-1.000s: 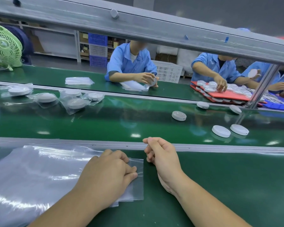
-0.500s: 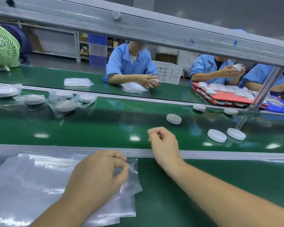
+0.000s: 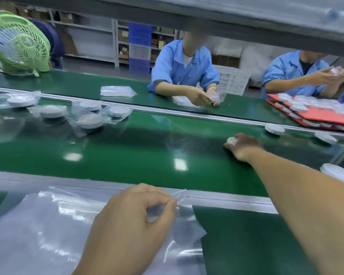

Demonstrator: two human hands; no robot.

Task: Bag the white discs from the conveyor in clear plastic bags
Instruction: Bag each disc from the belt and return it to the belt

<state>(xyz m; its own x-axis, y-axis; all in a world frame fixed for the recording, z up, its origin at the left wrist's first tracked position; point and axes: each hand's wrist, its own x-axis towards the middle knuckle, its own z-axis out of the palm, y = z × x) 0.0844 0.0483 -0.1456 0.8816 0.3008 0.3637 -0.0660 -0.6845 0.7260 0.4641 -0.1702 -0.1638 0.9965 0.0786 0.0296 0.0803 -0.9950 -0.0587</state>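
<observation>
Right of centre, the right hand (image 3: 244,145) curls its fingers over a disc (image 3: 231,140) on the conveyor (image 3: 147,155). At lower centre, the left hand (image 3: 131,221) pinches a bag (image 3: 187,233) between thumb and fingers.

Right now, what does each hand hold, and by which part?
Left hand pinches a clear plastic bag by its edge; right hand grips a white disc by its rim.

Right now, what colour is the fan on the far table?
The fan is light green, seen best in the head view, at the far left.
</observation>
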